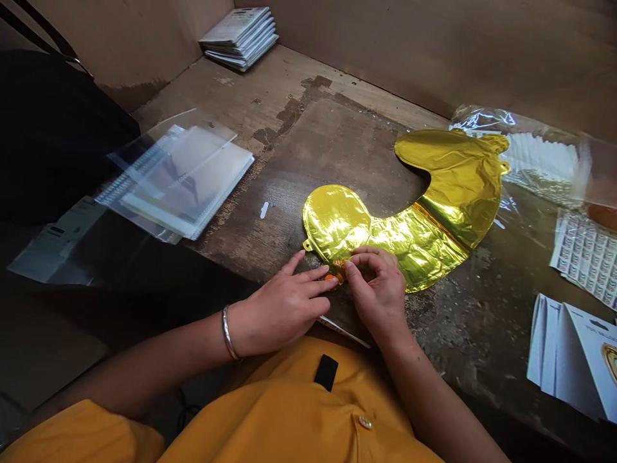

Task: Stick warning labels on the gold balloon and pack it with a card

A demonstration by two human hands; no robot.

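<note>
A flat gold foil balloon (pixel 424 238), curved like a hook with a rounded end, lies on the worn wooden table. My left hand (pixel 289 308) rests at the table's front edge with its fingers stretched out, the tips by a small orange-gold shiny piece below the balloon's rounded end. Thumb and forefinger of my right hand (pixel 380 292) are pinched at the balloon's near edge, beside that piece. Whether the small piece belongs to the balloon is hard to tell. Two small tabs with holes stick out from the balloon's outline.
Clear plastic sleeves (pixel 187 180) are stacked at the left, near a dark bag (pixel 58 135). Folded cards (pixel 240 38) stand in the back corner. To the right lie a clear bag (pixel 540 154), sticker sheets (pixel 585 257) and folded white cards (pixel 573 354).
</note>
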